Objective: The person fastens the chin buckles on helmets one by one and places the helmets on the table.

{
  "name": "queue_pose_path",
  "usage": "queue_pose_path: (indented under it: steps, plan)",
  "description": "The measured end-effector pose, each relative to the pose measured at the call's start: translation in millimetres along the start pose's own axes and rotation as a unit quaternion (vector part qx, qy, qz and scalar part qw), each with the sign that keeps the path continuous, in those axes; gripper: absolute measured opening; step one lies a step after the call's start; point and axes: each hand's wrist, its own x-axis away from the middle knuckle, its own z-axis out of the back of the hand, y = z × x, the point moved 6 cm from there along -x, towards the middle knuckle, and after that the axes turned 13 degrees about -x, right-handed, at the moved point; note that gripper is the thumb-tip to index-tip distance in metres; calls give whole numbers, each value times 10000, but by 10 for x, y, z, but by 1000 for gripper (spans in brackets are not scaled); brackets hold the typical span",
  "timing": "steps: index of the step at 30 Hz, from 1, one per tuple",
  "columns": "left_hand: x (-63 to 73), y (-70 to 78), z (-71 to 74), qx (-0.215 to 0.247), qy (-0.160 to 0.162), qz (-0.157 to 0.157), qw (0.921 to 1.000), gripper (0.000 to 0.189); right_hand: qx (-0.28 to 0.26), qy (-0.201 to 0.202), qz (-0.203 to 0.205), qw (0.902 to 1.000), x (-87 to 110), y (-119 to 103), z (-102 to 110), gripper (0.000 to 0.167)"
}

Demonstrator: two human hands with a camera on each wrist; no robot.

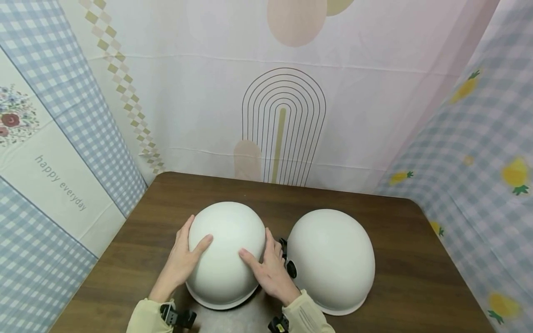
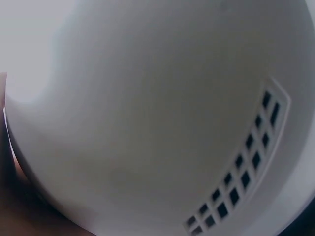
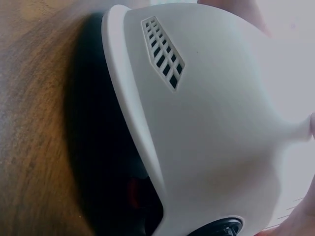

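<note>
Squarely between the fingers (image 1: 183, 232): white helmet (image 1: 226, 259).

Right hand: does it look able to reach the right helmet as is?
Probably yes: the right hand is close beside the right helmet, with nothing visible blocking the way to its near side. It rests on the left helmet, though, so it would likely have to come off that first.

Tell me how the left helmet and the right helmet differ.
The left helmet is held between the left hand and right hand, while neither hand grips the right helmet. In the head view, the right helmet shows a round black disc at its side; the left helmet shows none there, though hands cover parts of it. Both are white with smooth, rounded domes.
</note>
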Motion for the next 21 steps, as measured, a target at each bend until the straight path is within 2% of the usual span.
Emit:
queue_pose_path:
  steps: [11, 21]
  plan:
    - [8, 10, 19, 122, 21, -23, 9999, 82, 57, 123, 226, 9997, 36, -80, 22, 100]
    - [14, -2, 18, 170, -28, -6, 9999, 80, 236, 283, 664, 9971, 68, -164, 36, 94]
